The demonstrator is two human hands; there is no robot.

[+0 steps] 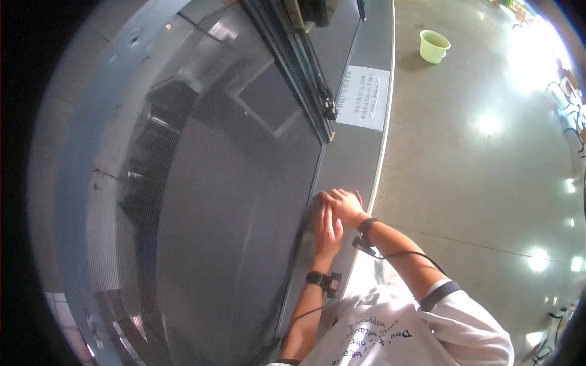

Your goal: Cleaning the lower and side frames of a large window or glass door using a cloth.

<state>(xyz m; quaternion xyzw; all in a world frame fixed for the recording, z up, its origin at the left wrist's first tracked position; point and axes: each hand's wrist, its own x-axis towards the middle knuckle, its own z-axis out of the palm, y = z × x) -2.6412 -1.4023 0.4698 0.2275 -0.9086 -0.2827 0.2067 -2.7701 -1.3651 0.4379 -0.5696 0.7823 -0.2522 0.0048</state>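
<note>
Both of my hands are together on a narrow grey counter ledge (350,153). My left hand (328,234) lies with its fingers stretched forward and its thumb a little apart. Across its fingertips rests my right hand (346,207), fingers bent toward the window side. The fingers overlap, so whether anything is between or under them is hidden. Each wrist wears a dark strap with a small device: the left strap (316,277) and the right strap (366,224). A cable runs from each device along the forearm.
A window pane (219,192) borders the ledge on the left. Its dark sliding frame (293,68) runs up ahead. A paper sheet (364,97) with writing lies on the ledge. A pale green bucket (433,47) stands on the shiny floor (462,164) at right.
</note>
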